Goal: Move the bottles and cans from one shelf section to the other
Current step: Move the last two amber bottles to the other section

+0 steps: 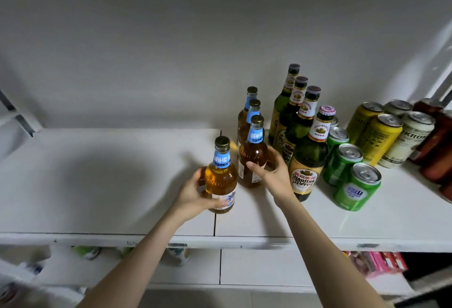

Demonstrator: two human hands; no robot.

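Two bare forearms reach up from the bottom edge toward a white shelf (110, 185). The left hand (193, 195) grips the lower body of the front amber bottle (221, 178), fingers wrapped round its label, the bottle upright with its base over the seam (215, 225) between the two shelf sections. Whether it stands on the board or is just off it cannot be told. The right hand (271, 170) holds the second amber bottle (253, 158) just behind, thumb across the front, fingers curved round its right side. Two more amber bottles (247, 117) stand in line behind that one.

Close on the right a row of green bottles (309, 156) crowds the right wrist, the nearest touching or almost touching it. Further right stand green cans (357, 188), yellow cans (378, 136), white cans (411, 136) and dark red cans (437, 141), all on the right section. Below, a lower shelf carries pink packets (381, 261) and some blurred cans (176, 255).
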